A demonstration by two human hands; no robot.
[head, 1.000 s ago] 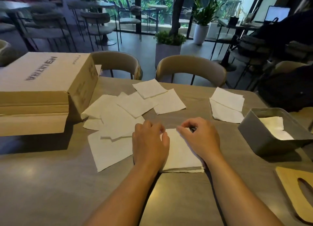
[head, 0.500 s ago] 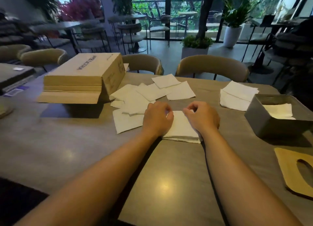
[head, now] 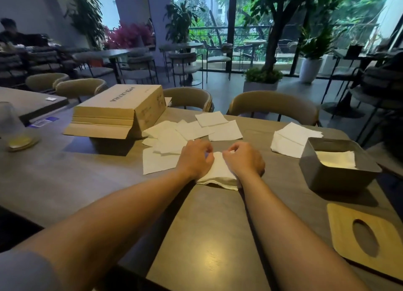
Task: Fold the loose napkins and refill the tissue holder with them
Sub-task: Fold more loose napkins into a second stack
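Observation:
A stack of folded white napkins (head: 219, 172) lies on the grey table (head: 87, 181) in front of me. My left hand (head: 195, 158) and my right hand (head: 244, 159) rest on it side by side, fingers curled and pinching the top napkin at its far edge. Loose white napkins (head: 187, 131) are scattered behind my left hand. A second small pile of napkins (head: 292, 138) lies to the right. The grey tissue holder (head: 333, 177) stands open at the right with some napkins inside. Its wooden lid (head: 366, 238) with an oval slot lies near the front right.
A cardboard box (head: 122, 111) with an open flap sits at the back left of the table. A plastic cup (head: 13, 129) stands at the far left edge. Two beige chairs (head: 272, 105) face me across the table. Other tables, chairs and plants fill the room behind.
The camera has tilted up and drawn back, so more of the room shows. Both hands stay on the folded stack, and they have closed in toward each other.

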